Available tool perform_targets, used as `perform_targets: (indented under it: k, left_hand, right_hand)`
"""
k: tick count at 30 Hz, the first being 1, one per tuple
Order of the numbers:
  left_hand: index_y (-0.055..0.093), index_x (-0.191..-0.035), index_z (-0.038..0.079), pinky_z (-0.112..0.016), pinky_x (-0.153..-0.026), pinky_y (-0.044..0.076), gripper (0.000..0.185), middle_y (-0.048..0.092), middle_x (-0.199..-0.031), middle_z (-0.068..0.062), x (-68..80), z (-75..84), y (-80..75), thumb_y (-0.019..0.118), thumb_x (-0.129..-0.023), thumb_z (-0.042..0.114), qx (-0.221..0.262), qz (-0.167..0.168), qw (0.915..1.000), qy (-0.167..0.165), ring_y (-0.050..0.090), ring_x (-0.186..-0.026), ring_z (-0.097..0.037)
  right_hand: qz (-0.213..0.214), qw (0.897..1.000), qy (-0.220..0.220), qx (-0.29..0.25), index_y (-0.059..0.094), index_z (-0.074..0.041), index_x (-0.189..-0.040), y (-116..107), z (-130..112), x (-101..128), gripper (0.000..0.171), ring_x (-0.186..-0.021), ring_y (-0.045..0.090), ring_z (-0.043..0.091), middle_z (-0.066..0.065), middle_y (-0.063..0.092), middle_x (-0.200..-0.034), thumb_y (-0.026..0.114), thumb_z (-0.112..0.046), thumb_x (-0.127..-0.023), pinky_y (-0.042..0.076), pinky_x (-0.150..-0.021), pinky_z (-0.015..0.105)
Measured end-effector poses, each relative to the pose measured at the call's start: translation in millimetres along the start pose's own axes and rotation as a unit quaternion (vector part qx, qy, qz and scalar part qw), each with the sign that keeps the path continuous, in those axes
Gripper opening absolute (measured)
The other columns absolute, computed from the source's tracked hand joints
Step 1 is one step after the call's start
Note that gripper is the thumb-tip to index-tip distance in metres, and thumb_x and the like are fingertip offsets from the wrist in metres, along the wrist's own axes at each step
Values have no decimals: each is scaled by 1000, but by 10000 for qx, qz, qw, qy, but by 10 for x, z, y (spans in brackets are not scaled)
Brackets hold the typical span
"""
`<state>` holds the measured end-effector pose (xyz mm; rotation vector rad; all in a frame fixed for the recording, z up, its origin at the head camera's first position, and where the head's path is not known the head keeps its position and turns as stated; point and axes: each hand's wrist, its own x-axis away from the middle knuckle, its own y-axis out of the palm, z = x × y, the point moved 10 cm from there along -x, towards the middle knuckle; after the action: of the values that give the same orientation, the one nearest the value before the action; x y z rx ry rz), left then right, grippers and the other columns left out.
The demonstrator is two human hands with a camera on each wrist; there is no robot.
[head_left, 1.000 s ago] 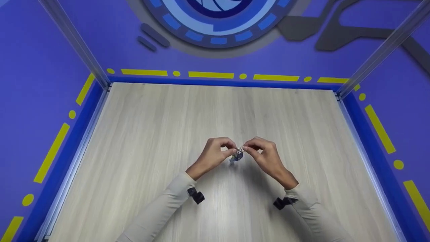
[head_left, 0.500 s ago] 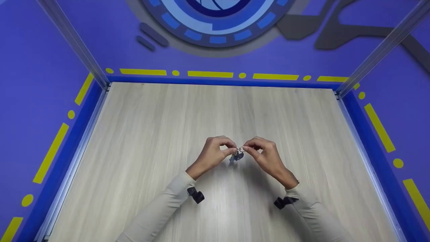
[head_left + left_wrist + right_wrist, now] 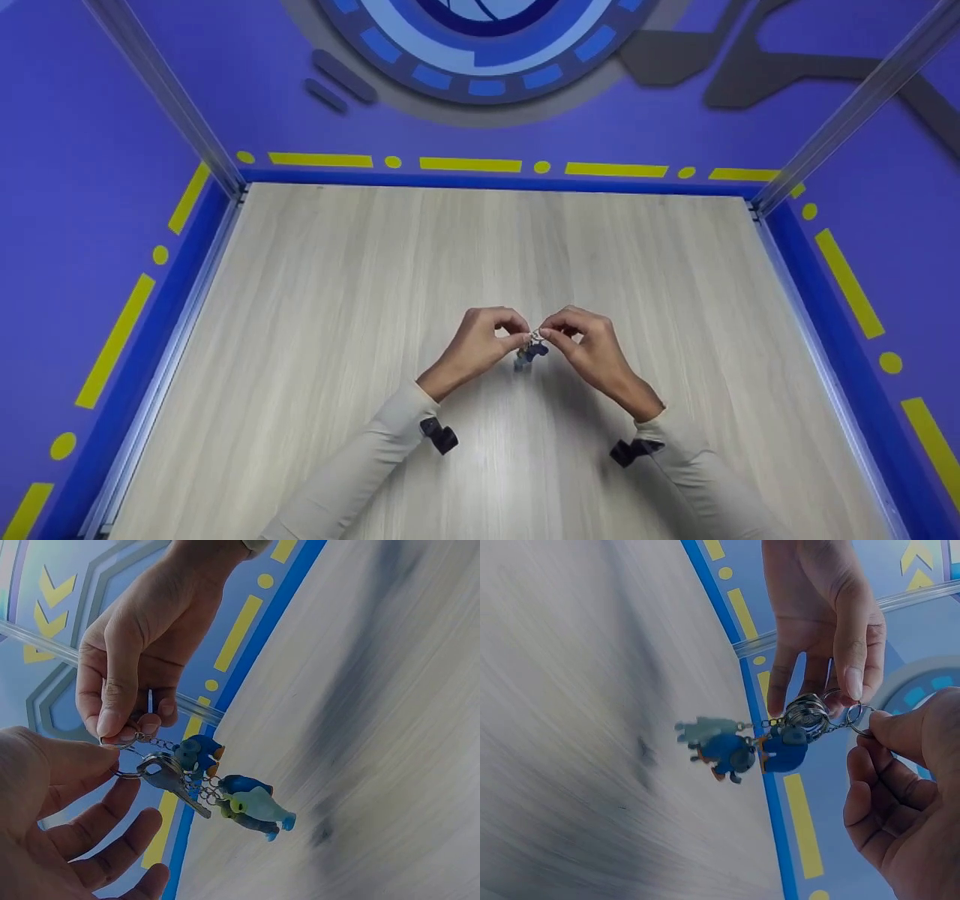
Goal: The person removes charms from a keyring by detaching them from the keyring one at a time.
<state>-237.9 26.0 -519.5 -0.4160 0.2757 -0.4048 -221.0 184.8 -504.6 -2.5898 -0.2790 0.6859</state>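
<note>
Over the middle of the table both hands hold a keyring with charms up in the air. My left hand (image 3: 480, 343) pinches a split ring (image 3: 127, 775) between thumb and forefinger, its other fingers loosely spread. Thumb and fingertips of my right hand (image 3: 592, 346) pinch another metal ring (image 3: 860, 720) linked to it. A metal key (image 3: 166, 778) hangs by the left ring. From short chains dangle several small figures: a blue animal charm (image 3: 198, 753) with orange feet, a pale green charm (image 3: 262, 806), and a darker blue one (image 3: 244, 784) partly behind it.
The light wood table (image 3: 375, 255) has a shadow under the hands. Blue-purple panels (image 3: 465, 139) with yellow dashes and metal corner posts (image 3: 169, 97) enclose its back and sides. A black wrist camera (image 3: 439, 436) sits on the left sleeve, another black camera (image 3: 636, 451) on the right.
The right hand has shifted slightly left, closer to the left hand. The dangling charms have swung and turned a little. Both hands keep their pinch on the rings.
</note>
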Motion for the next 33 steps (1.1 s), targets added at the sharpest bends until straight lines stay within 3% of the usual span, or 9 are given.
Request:
perform_targets:
  k: [8,12,19,33]
  left_hand:
    - [85,-97,8,-43,-103,57,1,81,-94,3,1,-1,-17,84,-98,8,89,52,9999,18,74,-93,-10]
    - [84,-93,14,-45,-105,57,11,80,-93,6,6,-27,-29,83,-96,3,243,123,9996,-100,74,-93,-10]
    - [83,-99,4,-46,-105,57,4,80,-94,1,-1,-30,26,81,-98,7,153,-75,9997,-150,73,-92,-11]
    - [85,-97,5,-42,-104,57,5,81,-95,2,-5,-28,13,83,-98,9,133,-28,9998,-138,73,-93,-9]
  right_hand:
    - [34,10000,29,16,83,-14,-97,-23,19,13,12,-82,71,14,-4,79,-94,81,-2,-98,59,-76,30]
    - [60,10000,61,40,83,-15,-97,-33,25,19,13,-81,71,14,-5,79,-93,81,-2,-98,59,-76,30]
    - [75,10000,0,38,82,-14,-96,-23,0,10,14,-81,71,15,-4,78,-93,80,0,-98,58,-77,26]
    - [34,10000,24,-4,82,-13,-96,-34,24,14,13,-80,71,13,-4,79,-93,82,0,-97,58,-76,27]
